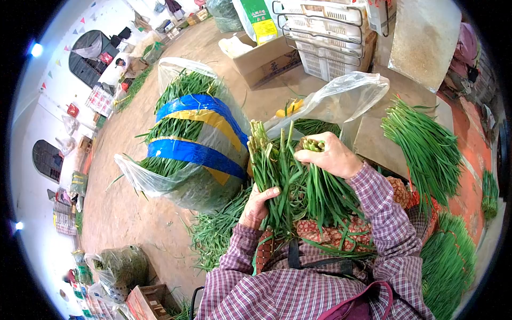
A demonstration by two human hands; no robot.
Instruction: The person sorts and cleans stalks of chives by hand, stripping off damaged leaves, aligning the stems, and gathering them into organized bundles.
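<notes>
My left hand (260, 204) is wrapped round the lower part of a bunch of green stalks (272, 176), whose pale cut ends point up. To its right my right hand (332, 156) grips a second bunch of green stalks (328, 192) near its pale ends, and the leaves hang down over my lap. The two bunches are side by side, with a few stalks crossing between them. Behind my hands an open clear plastic bag (362, 88) has greens inside. Loose leaves (213, 234) lie on the floor left of my lap.
A large bag of greens (213, 154) with blue and yellow bands stands at the left. Bundled greens (426, 144) lie at the right, with more (448, 261) below. Farther off are a cardboard box (266, 61) and stacked white crates (330, 37). A person (120, 63) is in the background.
</notes>
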